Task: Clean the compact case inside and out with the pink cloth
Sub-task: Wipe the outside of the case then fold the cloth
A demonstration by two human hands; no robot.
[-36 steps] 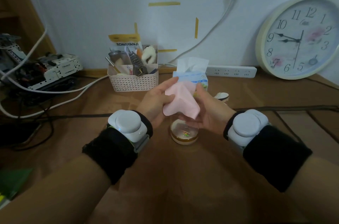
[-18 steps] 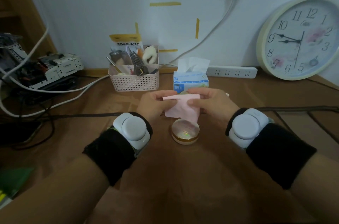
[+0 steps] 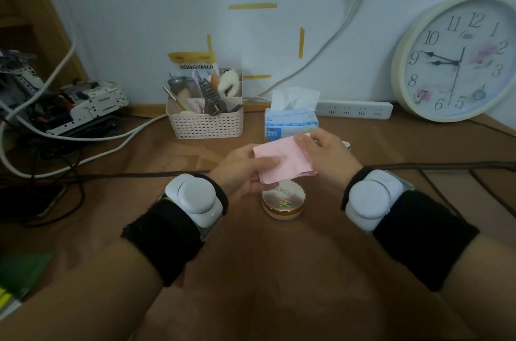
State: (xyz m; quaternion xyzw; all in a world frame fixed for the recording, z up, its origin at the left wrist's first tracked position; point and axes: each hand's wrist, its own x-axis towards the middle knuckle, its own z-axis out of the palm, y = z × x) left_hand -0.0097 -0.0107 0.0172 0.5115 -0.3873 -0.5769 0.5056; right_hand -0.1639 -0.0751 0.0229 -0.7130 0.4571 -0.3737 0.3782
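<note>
The brown table [image 3: 279, 270] took up most of the view, with the big round wall clock [image 3: 458, 58] leaning against the wall well off past the right hand and the pink basket [image 3: 205, 124] of odds and ends sitting beyond the left hand. A tissue pack [image 3: 290, 124] stood just behind both hands. The left hand [image 3: 243, 170] and right hand [image 3: 326, 156] were both pinching the pink cloth [image 3: 282, 160] between them, left thumb lying on top of its near-left part, right fingers gripping the far-right corner. The cloth was spread fairly flat, its long axis running from low near the left hand up toward the right hand's fingertips, so it sat tilted with the far edge higher on the right. Half a second before it hung more like a drooping fold with its top edge level between the hands, so it had been opened out and swung. The compact case [image 3: 283, 201] was shut, lying flat on the table just under and nearer than the cloth, between the two wrists, not touched by either hand, same spot as before.
</note>
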